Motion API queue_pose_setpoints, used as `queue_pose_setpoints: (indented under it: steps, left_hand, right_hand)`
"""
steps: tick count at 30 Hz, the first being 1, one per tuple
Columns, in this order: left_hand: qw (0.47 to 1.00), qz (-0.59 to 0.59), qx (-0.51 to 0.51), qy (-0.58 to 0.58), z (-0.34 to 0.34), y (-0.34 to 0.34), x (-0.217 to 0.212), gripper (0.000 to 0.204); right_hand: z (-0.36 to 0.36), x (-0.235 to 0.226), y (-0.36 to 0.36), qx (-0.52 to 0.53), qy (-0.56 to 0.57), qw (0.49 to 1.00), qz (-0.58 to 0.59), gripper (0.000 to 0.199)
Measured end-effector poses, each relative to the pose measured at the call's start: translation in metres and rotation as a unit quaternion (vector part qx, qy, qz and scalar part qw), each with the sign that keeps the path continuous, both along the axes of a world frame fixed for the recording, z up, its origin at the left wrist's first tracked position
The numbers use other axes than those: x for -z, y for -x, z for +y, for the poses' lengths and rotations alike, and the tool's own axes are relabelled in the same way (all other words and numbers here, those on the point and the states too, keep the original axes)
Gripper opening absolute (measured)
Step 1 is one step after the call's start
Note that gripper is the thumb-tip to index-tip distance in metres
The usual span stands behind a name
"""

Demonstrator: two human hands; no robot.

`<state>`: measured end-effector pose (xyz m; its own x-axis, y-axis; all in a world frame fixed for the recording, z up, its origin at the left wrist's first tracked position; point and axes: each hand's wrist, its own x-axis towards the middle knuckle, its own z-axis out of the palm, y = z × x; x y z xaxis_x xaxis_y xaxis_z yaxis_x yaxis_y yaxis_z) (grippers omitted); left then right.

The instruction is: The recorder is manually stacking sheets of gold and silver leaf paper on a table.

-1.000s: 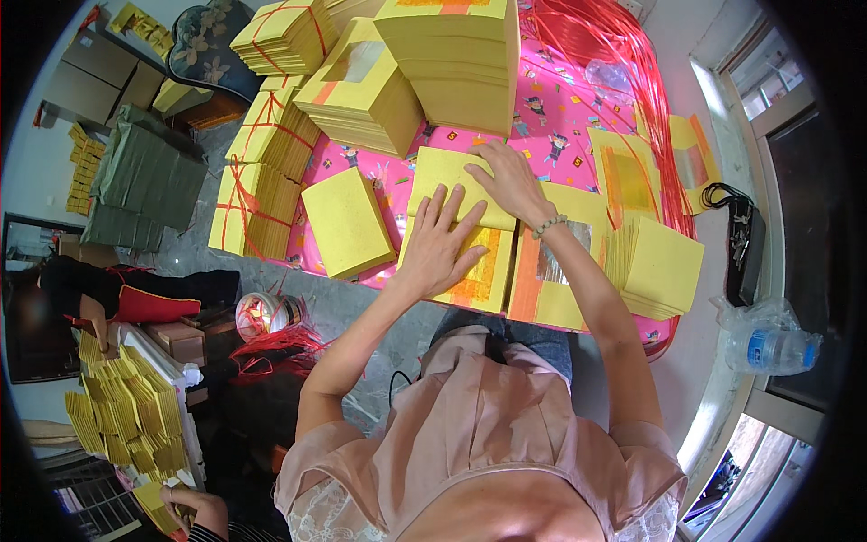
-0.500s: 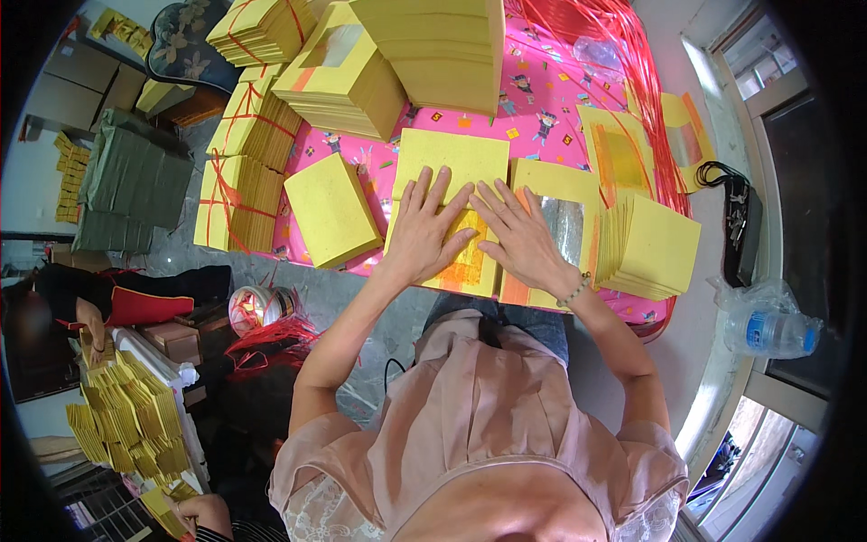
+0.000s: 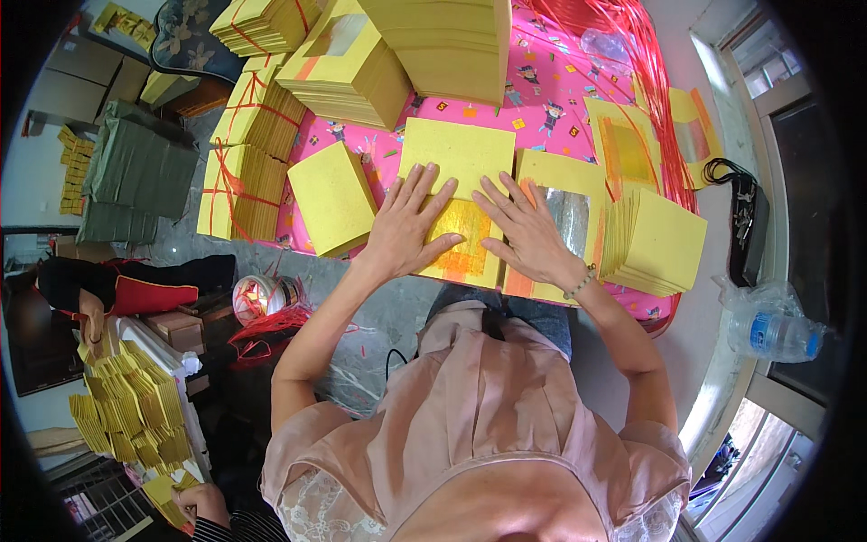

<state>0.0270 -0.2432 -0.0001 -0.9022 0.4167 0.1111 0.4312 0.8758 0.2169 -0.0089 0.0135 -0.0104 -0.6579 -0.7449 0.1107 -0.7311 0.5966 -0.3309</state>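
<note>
Both hands lie flat with fingers spread at the table's front edge. My left hand presses on the left side of a yellow paper sheet that has a shiny gold patch on its near half. My right hand rests across that sheet's right side and the neighbouring yellow paper stack, which bears a silver foil patch. Neither hand grips anything. Left of my hands sits a plain yellow paper block. To the right, a fanned pile of folded yellow paper leans over.
Bundles tied with red string line the left edge of the pink patterned table cover. Tall paper stacks stand behind. Red twine hangs at right, near a plastic bottle. Co-workers' hands handle yellow paper at lower left.
My hands have slid slightly apart, the left one moving left, so more of the gold patch shows between them. The whole view has shifted slightly.
</note>
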Motion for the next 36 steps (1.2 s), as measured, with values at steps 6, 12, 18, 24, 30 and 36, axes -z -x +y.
queue_pose_setpoints:
  steps: [6,12,18,24,30,36]
  left_hand:
    - [1.0,-0.013,0.0,-0.003,-0.004,0.0,0.001,0.079]
    - [1.0,-0.014,0.013,-0.023,-0.01,0.002,0.005,0.08]
    - [0.999,-0.04,0.004,-0.031,-0.023,0.0,0.006,0.082]
    - [0.997,-0.058,0.005,-0.047,-0.029,0.0,0.008,0.08]
    - [0.993,-0.04,-0.015,-0.106,-0.028,0.001,0.002,0.07]
    - [0.944,-0.001,-0.141,-0.299,0.001,-0.018,-0.025,0.038]
  right_hand:
    - [-0.018,-0.022,-0.001,-0.002,-0.035,0.999,0.019,0.072]
    - [-0.017,-0.012,0.006,-0.04,-0.011,0.999,-0.017,0.071]
    - [-0.006,-0.008,0.004,-0.045,-0.006,0.999,-0.012,0.065]
    - [-0.003,-0.006,0.0,-0.039,-0.005,0.999,0.014,0.059]
    - [-0.014,-0.013,0.016,0.01,0.067,0.994,0.088,0.044]
    - [-0.019,0.003,0.031,0.011,0.119,0.977,0.179,0.036]
